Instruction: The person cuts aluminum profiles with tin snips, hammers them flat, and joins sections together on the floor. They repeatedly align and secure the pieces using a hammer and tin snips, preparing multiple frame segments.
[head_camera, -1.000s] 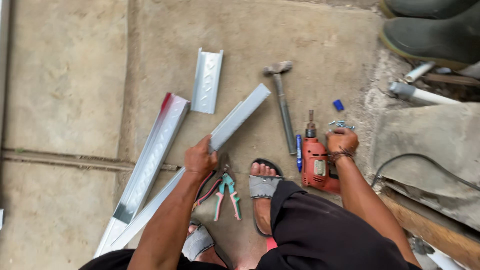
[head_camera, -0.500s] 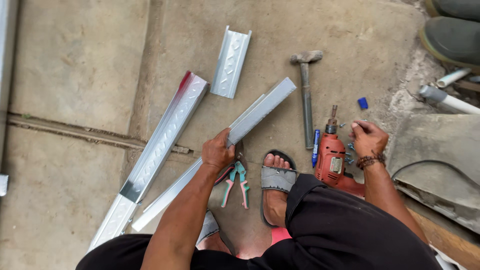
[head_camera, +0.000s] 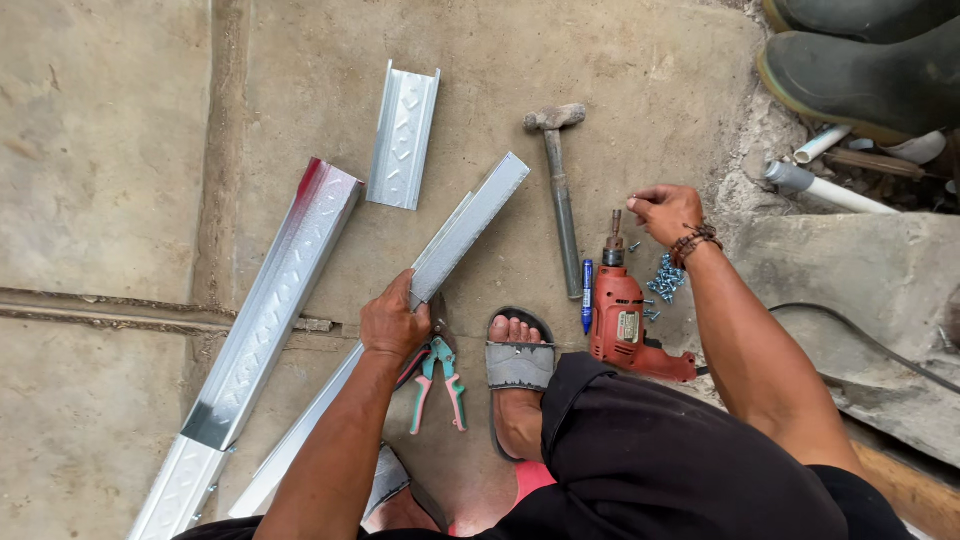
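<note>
While the left hand stays put, the right one has come off the drill, so the lines below run from biggest thing to smallest.

Concrete floor (head_camera: 620, 60): carries everything; a crack line runs across at the left.
Long steel channel (head_camera: 268, 318): lies slanting at the left, one end tinted red, unmoved over the last second.
Held steel stud (head_camera: 470, 222): slants up to the right, its near end under the left hand, apart from the long channel.
Short channel offcut (head_camera: 403, 138): lies alone above the two, untouched.
Rubber boots (head_camera: 860, 60): another person's, at the top right corner.
Hammer (head_camera: 560, 200): lies head up, between the stud and the drill.
Red electric drill (head_camera: 622, 318): rests on the floor, bit pointing up; a second ago the right hand lay on it, now it lies free.
Left hand (head_camera: 392, 322): grip closed over the stud's edge, pinning it down as before.
Right hand (head_camera: 665, 212): has shifted up past the drill; fingers curl loosely, and whether they pinch anything I cannot tell.
Tin snips (head_camera: 436, 372): green and pink handles, just beside the left hand.
Blue marker (head_camera: 587, 296): lies along the drill's left side.
Screws (head_camera: 666, 280): a small blue-grey heap just below the right wrist, nearest that hand, which suggests attention has turned from drill to fasteners.
</note>
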